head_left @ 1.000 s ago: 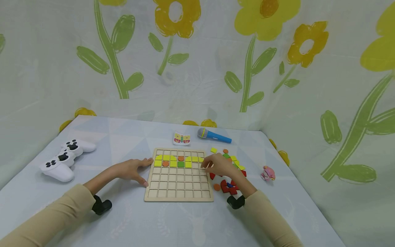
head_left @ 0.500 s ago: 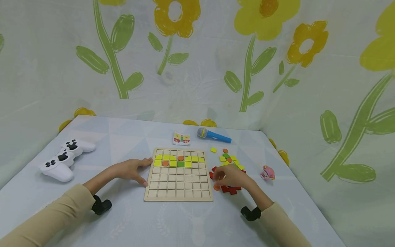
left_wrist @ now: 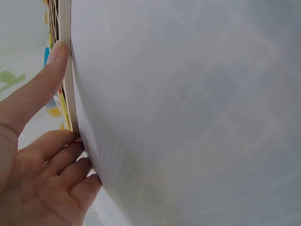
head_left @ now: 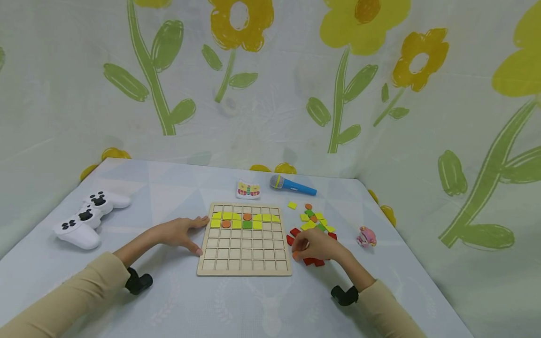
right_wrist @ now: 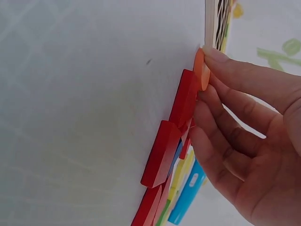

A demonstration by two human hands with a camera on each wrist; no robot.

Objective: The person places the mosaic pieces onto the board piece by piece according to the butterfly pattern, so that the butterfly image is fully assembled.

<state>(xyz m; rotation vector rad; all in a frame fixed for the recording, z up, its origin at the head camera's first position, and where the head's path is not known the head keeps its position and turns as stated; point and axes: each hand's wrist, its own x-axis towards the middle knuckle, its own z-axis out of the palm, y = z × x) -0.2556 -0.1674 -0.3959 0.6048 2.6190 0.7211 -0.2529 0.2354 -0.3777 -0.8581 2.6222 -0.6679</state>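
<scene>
A square wooden grid board (head_left: 241, 255) lies on the table, with yellow tiles (head_left: 237, 224), orange discs (head_left: 226, 225) and a green tile (head_left: 247, 225) in its upper rows. My left hand (head_left: 179, 232) rests at the board's left edge, thumb and fingers spread. In the left wrist view its thumb (left_wrist: 52, 61) and fingertips touch the board's side. Just right of the board, my right hand (head_left: 318, 243) pinches a loose orange disc (right_wrist: 201, 70) between thumb and index finger. Red pieces (right_wrist: 161, 153) lie close by, partly hidden under that hand in the head view.
Yellow, green and orange pieces (head_left: 320, 218) lie beyond my right hand. Behind the board are a pattern card (head_left: 248, 189) and a blue microphone (head_left: 296, 186). White game controllers (head_left: 90, 218) sit at far left, a pink figurine (head_left: 367, 236) at right.
My right hand has moved from the board's upper right cells down and right to the loose pieces, and now pinches an orange disc. The left hand stays at the board's edge.
</scene>
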